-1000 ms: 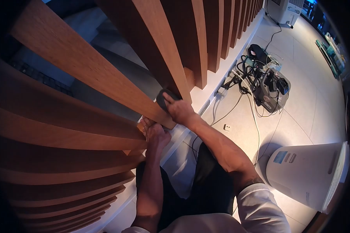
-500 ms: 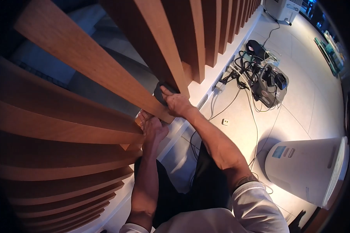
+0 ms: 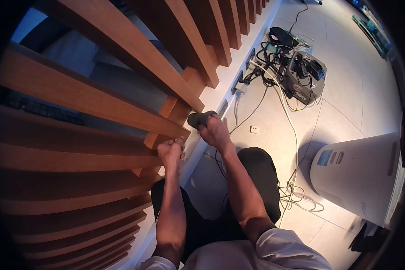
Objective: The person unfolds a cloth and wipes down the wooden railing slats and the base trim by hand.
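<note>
My right hand (image 3: 215, 132) is wrapped round a dark grey object (image 3: 200, 119), held just off the lower end of a wooden slat (image 3: 157, 63). To its left, my left hand (image 3: 171, 150) is closed at the lower end of another slat (image 3: 99, 99); what its fingers pinch, if anything, is too small to make out. Short wooden blocks (image 3: 174, 109) sit between the slats near the white ledge (image 3: 220, 86).
Tangled black cables (image 3: 274, 60) and a grey case (image 3: 314, 76) lie on the tiled floor (image 3: 346, 105). A small white socket piece (image 3: 254, 129) is nearer. A large white bin-like container (image 3: 355, 173) stands at the right. Sockets (image 3: 238, 83) line the ledge.
My right hand has drawn the dark object out from between the slats. My left hand has come off the block to a slat's end. The view has shifted, showing more blocks.
</note>
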Demonstrator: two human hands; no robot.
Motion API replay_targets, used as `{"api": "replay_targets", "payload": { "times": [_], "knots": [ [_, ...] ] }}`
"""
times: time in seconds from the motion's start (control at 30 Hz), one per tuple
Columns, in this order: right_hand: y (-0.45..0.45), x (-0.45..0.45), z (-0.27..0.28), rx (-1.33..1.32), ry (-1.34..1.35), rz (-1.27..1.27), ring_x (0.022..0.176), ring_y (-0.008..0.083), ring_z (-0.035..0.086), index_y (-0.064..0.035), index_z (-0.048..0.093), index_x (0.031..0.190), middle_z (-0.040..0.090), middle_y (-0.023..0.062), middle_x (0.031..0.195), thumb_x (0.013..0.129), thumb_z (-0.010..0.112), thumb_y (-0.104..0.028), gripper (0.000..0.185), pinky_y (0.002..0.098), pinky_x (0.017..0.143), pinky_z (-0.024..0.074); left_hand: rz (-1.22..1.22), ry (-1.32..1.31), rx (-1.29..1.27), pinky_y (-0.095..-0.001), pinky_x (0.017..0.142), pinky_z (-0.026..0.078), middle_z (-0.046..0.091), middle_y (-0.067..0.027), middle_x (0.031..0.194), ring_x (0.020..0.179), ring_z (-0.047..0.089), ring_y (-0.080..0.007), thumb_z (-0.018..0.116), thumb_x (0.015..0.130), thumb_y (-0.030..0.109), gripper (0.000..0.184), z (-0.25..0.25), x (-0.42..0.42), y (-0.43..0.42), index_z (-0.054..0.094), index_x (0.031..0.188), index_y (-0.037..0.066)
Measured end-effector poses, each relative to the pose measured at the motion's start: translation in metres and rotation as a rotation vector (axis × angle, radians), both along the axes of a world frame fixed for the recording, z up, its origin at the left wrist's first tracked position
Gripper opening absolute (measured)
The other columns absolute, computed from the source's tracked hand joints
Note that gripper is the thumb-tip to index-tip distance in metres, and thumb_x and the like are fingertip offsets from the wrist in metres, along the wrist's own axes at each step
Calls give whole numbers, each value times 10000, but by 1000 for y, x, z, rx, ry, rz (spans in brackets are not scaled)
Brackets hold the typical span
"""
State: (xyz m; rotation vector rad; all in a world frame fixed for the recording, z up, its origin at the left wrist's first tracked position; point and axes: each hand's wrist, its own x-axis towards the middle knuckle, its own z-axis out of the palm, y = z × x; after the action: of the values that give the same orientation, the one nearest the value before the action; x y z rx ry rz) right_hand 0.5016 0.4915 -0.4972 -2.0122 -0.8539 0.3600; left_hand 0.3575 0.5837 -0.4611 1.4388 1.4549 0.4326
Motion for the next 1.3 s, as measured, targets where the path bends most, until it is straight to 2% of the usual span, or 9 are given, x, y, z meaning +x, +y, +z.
{"api": "replay_targets", "payload": {
  "times": [0.07,0.17,0.27,0.5,0.67,0.87,1.03,1.1,1.3],
  "knots": [
    [8,0,4,242,181,109,931,406,641,5,672,844,687,215,919,761,596,-128,174,509,816,481,-11,-2,9,-265,451,486,665,-76,806,636,637,-156,768,799,164,216,1,5,11,677,890,-9],
    [55,-27,-51,492,256,314,875,428,655,29,660,874,682,240,881,742,628,-120,202,467,726,513,43,-48,28,-263,442,476,669,-80,813,636,633,-154,784,785,183,237,11,17,14,684,900,2],
    [74,-40,-64,434,598,229,838,423,675,50,652,854,667,273,822,722,649,-128,222,465,691,516,126,-12,41,-266,418,468,675,-90,845,626,631,-160,811,755,201,301,25,29,15,676,933,-1],
    [63,-30,-42,349,377,294,819,415,694,82,627,790,657,300,780,674,606,-96,213,452,679,514,149,-16,197,-297,417,480,676,-101,811,573,609,-184,864,681,234,397,26,44,18,689,916,-33],
    [66,-31,-59,368,665,326,787,379,702,89,624,840,662,285,780,662,609,-94,256,440,702,519,180,-1,102,-307,454,509,681,-109,852,657,639,-202,872,670,243,440,35,48,13,679,952,-35],
    [60,-45,-36,665,807,325,670,195,706,71,674,866,713,113,768,705,559,17,205,343,585,568,139,35,217,-326,434,517,670,-117,920,705,648,-214,875,680,300,553,13,44,29,635,1081,6],
    [78,-37,-86,522,465,268,757,357,710,70,649,869,682,232,767,704,609,-45,205,399,665,548,118,102,32,-313,447,519,669,-122,916,690,649,-210,867,699,353,582,45,43,15,628,1101,6],
    [70,-38,-70,385,445,211,832,415,684,61,639,851,659,271,793,696,624,-65,201,431,707,530,186,-9,-30,-386,693,542,701,-160,954,831,670,-261,858,716,373,548,59,48,7,682,1018,-49],
    [68,-39,-64,555,462,251,864,418,681,55,635,884,666,277,830,713,593,-54,207,454,713,522,111,48,156,-417,858,516,702,-198,1030,939,673,-313,837,707,372,595,27,40,20,671,1073,-66]
  ]
}}
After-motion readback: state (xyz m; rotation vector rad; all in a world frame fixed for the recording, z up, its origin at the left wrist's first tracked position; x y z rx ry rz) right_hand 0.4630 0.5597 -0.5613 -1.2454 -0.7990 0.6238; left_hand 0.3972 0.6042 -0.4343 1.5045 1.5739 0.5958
